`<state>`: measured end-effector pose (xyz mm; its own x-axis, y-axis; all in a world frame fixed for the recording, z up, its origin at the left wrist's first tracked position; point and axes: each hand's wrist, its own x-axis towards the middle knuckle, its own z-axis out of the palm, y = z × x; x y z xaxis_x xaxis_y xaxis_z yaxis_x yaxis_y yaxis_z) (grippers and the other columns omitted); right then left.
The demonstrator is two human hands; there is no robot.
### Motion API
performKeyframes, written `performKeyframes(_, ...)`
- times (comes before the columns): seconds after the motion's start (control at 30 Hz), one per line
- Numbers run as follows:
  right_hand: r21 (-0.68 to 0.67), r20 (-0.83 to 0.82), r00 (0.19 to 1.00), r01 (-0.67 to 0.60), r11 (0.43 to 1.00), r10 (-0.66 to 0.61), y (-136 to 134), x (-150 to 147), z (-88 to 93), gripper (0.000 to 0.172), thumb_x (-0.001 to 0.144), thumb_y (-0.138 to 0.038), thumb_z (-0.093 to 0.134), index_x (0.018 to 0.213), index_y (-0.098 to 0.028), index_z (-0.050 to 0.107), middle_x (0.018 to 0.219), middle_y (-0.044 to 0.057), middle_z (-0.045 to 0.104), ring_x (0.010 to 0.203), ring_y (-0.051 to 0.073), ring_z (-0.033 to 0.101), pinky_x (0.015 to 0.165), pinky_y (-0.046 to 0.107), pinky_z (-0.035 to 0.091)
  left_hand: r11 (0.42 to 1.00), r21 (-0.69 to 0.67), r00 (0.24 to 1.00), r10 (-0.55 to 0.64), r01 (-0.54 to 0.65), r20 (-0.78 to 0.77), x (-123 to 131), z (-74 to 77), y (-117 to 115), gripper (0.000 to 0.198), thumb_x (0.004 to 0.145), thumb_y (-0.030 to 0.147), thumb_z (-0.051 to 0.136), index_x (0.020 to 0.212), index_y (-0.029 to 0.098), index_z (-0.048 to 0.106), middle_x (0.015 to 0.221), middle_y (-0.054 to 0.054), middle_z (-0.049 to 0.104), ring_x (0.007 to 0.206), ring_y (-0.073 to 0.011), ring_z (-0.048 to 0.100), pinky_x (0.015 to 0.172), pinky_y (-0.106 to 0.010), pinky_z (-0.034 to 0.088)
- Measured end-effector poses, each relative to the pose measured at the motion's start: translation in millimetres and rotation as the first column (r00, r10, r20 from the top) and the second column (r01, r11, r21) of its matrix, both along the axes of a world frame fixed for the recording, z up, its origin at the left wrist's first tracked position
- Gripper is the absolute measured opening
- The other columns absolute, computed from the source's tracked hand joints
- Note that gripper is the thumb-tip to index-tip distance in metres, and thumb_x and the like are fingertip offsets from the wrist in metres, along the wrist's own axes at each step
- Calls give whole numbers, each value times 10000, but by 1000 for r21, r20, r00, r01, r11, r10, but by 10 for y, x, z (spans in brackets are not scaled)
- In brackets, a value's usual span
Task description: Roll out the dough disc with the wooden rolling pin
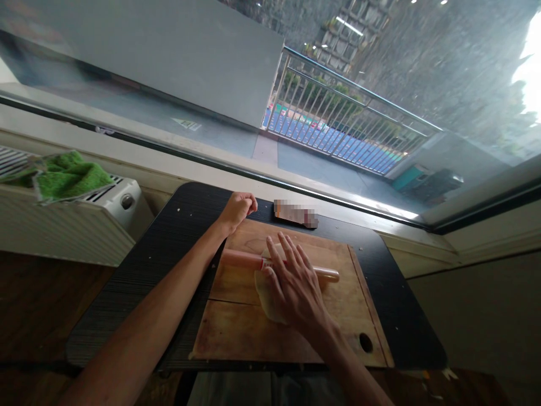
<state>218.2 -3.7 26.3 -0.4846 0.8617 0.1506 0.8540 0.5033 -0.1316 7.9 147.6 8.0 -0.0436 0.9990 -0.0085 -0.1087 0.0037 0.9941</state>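
Note:
My right hand (293, 282) lies palm down, fingers stretched out, across a wooden rolling pin (243, 259). Beneath the pin and hand is a thin, pale sheet of dough (267, 296), partly covered by the hand. The pin runs roughly left to right on a wooden cutting board (240, 332), with both ends showing. My left hand (240, 211) is closed in a fist by the board's far left corner, apart from the pin. No object shows in that fist, though its inner side is hidden.
The board rests on a dark table (169, 242) with scattered crumbs. A blurred-out flat item (296, 214) lies beyond the board, near the window sill. To the left, a green towel (71, 175) hangs over a white radiator (63, 220). A large window runs behind the table.

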Motion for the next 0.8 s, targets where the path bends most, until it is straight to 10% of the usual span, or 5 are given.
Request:
performKeyframes(0.37,-84,49,994,98,992,-94,874,-140,107,574,1207,-386,320,1739,-244,481,1790,104,476,1714,294,343,1387,575,299,999,-32,999,-23,24,36,-25,-38,40,86,553,263,515,525,205,573,454,24,388,470,-96,284,496,-250,182)
performKeyframes(0.57,-36,-39,993,110,993,-111,344,-106,14,632,1209,-415,276,1741,-128,459,1800,137,445,1723,283,328,1400,502,312,1000,-10,999,-20,20,30,-24,-37,20,87,551,254,520,527,198,582,475,18,407,475,-89,284,500,-260,176)
performKeyframes(0.8,51,-43,996,83,995,-80,-518,-36,-163,695,1181,-483,419,1831,-302,252,1815,65,434,1702,366,363,1348,621,364,999,-30,999,-27,28,32,-28,-57,36,72,556,248,527,540,200,578,472,18,411,483,-92,285,513,-259,169)
